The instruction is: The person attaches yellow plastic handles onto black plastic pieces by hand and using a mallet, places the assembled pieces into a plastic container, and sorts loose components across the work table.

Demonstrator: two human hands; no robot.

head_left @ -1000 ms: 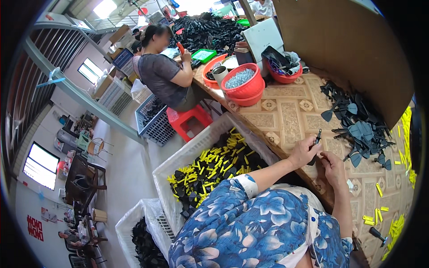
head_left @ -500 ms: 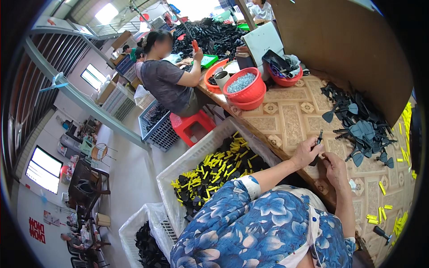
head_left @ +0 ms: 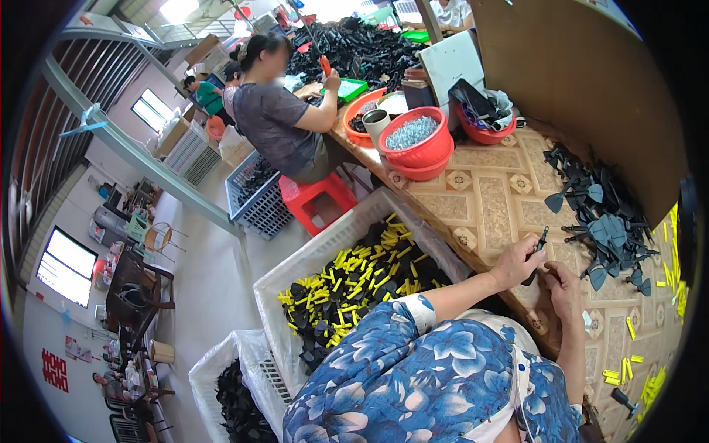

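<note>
My left hand (head_left: 515, 264) is closed around a small black plastic part (head_left: 543, 238), whose narrow stem sticks up past the fingers. Close beside it, over the table's near edge, my right hand (head_left: 564, 289) has its fingers curled together; whatever they pinch is hidden. Farther right on the table lies a pile of black paddle-shaped parts (head_left: 607, 230). Several loose yellow strips (head_left: 631, 328) are scattered to the right of my right hand, with a black-handled tool (head_left: 624, 399) nearer to me.
A white crate (head_left: 267, 310) of black parts with yellow strips stands left of the table, another lined crate (head_left: 214, 380) nearer. Red bowls (head_left: 417, 151) with small clear pieces stand on the table. A brown board (head_left: 576, 88) rises behind. A co-worker (head_left: 273, 118) sits at the far left.
The whole view has shifted slightly. My two hands stay close together, the left still gripping the black part; the right fingers look a little more curled.
</note>
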